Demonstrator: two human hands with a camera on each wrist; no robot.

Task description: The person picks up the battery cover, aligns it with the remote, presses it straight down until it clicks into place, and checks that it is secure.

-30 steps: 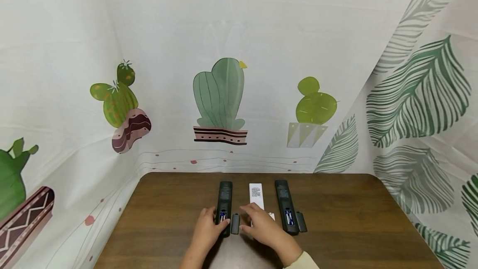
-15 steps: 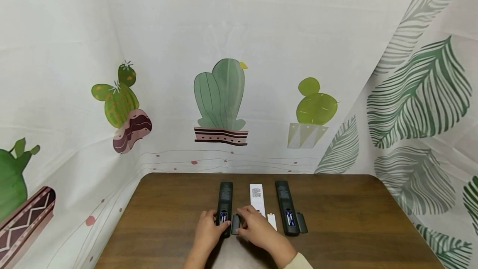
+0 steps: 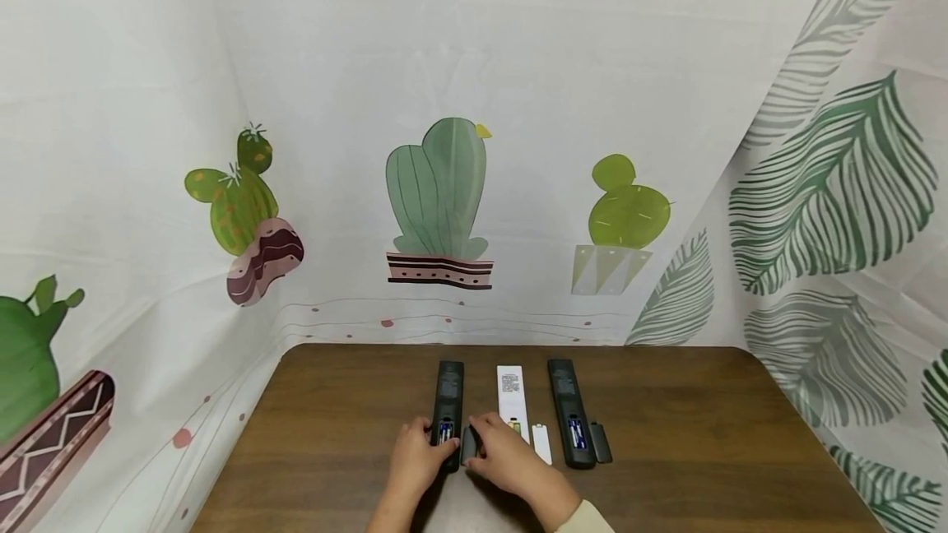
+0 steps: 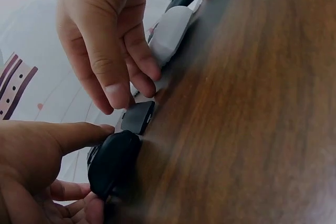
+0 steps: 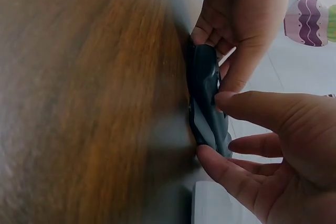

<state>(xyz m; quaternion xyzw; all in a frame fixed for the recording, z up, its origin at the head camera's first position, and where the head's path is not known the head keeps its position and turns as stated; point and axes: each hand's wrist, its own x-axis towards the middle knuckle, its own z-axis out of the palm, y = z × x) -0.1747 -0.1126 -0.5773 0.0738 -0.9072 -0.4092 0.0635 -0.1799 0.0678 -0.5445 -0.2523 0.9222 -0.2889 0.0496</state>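
Observation:
A black remote control [image 3: 449, 389] lies back side up on the table, two blue batteries [image 3: 446, 432] showing in its uncovered compartment. My left hand [image 3: 416, 455] grips its near end, thumb on one side and fingers on the other. Just right of it, my right hand [image 3: 507, 455] pinches a dark battery cover [image 3: 469, 445] between thumb and fingers. That cover [image 4: 138, 117] stands tilted beside the remote's end [image 4: 113, 163] in the left wrist view. Seen from the right wrist, the cover [image 5: 200, 127] leans close along the remote's side.
A white remote [image 3: 511, 389] lies behind my right hand, its compartment partly hidden, with a white cover [image 3: 541, 442] beside it. Further right is a second black remote [image 3: 565, 385] with batteries in it and its cover [image 3: 601, 442] alongside. The wooden table [image 3: 689, 434] meets a printed cloth [image 3: 533, 105] behind.
My right hand has moved left to the dark cover and taken hold of it, tilting it up from the table. The left hand stays on the black remote.

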